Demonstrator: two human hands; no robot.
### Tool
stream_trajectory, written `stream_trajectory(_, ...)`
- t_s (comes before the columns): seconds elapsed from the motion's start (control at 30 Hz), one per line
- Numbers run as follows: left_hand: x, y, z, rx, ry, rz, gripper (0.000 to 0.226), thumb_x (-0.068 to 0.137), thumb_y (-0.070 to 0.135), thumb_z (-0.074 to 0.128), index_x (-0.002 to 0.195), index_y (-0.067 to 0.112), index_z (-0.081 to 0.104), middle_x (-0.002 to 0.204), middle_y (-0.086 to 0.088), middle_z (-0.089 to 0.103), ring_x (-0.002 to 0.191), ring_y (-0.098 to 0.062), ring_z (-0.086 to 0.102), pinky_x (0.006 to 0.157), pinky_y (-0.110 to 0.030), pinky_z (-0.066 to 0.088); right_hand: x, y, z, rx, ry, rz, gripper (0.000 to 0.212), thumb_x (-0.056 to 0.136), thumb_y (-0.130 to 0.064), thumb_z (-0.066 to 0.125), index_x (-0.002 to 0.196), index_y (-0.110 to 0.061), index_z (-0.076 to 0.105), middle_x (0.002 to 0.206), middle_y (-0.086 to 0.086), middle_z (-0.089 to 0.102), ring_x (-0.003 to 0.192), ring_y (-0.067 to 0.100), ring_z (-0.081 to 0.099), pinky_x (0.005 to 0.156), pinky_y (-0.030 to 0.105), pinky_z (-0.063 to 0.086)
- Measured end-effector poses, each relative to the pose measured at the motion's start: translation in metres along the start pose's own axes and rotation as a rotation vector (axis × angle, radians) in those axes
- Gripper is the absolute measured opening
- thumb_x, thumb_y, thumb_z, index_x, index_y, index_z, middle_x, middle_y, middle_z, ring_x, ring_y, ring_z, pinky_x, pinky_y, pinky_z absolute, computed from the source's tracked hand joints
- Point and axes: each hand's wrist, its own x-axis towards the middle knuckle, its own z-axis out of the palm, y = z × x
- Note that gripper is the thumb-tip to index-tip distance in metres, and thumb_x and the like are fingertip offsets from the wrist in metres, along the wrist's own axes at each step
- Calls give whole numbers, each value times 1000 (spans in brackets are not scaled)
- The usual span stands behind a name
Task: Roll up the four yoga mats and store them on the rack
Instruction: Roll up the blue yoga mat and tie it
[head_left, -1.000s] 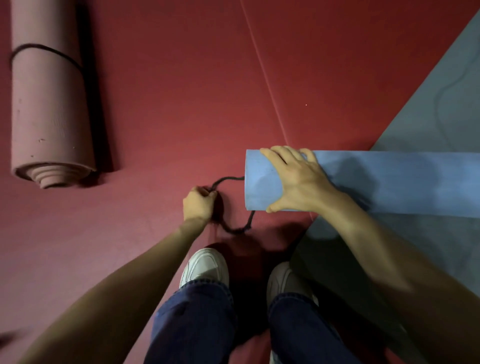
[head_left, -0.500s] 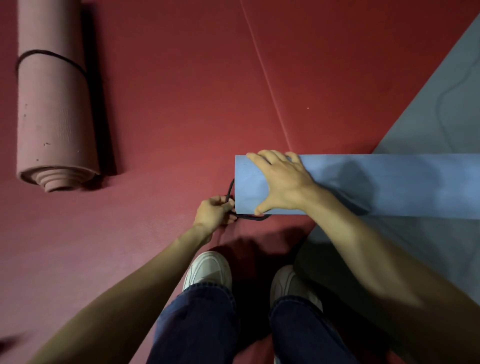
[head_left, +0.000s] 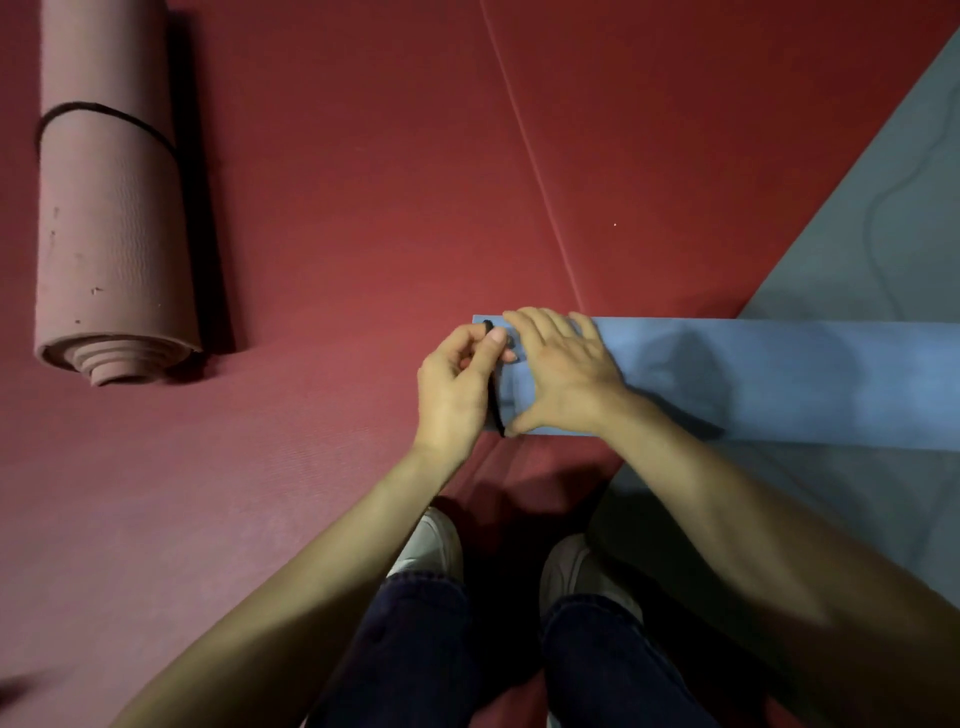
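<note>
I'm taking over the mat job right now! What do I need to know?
Left hand pinches the black band at the left end of the rolled blue mat. Right hand presses flat on that roll.
The pink mat lies rolled and banded on the red floor, far left. A grey mat lies flat to the right, partly under the blue roll.
Done: two mats rolled, one banded.
Left: seat the band on the blue mat, roll the grey mat, then rack them all. The fourth mat and the rack are not in view.
</note>
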Motion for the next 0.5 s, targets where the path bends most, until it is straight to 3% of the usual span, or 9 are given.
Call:
stream_trajectory(0.07, 14, -6, -3, 193, -2, 52, 21, 92, 31, 58, 75, 28, 68, 76, 10, 71, 94, -22, 61, 98, -40, 39, -5, -3, 5, -39, 45, -1, 119, 53, -61, 77, 146, -16, 17, 149, -2, 24, 139, 15, 19, 114, 39, 9)
stream_trajectory(0.17, 26, -5, -2, 130, -65, -61, 22, 91, 35, 57, 74, 27, 67, 80, 6, 73, 95, -22, 65, 103, -53, 37, -9, -5, 9, -66, 73, 6, 117, 54, -61, 77, 145, -13, 20, 150, 1, 23, 141, 17, 18, 115, 41, 7)
stream_trajectory(0.27, 42, -4, 5, 58, -29, -185, 26, 94, 22, 57, 70, 17, 63, 69, 6, 68, 73, -14, 62, 89, -42, 48, -9, -7, 11, -71, 74, 18, 121, 55, -60, 77, 148, -12, 17, 152, 3, 22, 142, 18, 16, 115, 41, 5)
stream_trajectory(0.4, 67, 8, 14, -52, -37, -413, 22, 90, 13, 63, 68, 14, 62, 67, -1, 61, 65, -16, 56, 67, -25, 51, -15, -7, 18, -48, 107, 22, 124, 55, -58, 79, 150, -13, 14, 155, 2, 19, 144, 18, 14, 115, 41, 0)
stream_trajectory(0.43, 73, 10, 14, -52, -69, -446, 19, 88, 12, 65, 69, 13, 64, 69, -3, 63, 67, -16, 58, 69, -23, 53, -17, -8, 20, -40, 125, 16, 124, 54, -57, 80, 150, -13, 15, 155, 3, 21, 144, 18, 15, 114, 41, 0)
stream_trajectory(0.5, 79, 9, 12, 44, -131, -404, 17, 80, 27, 72, 66, 18, 71, 71, -2, 69, 83, -20, 63, 95, -35, 49, -18, -7, 22, -24, 126, 3, 125, 53, -58, 80, 150, -12, 17, 154, 4, 22, 144, 19, 15, 115, 42, 1)
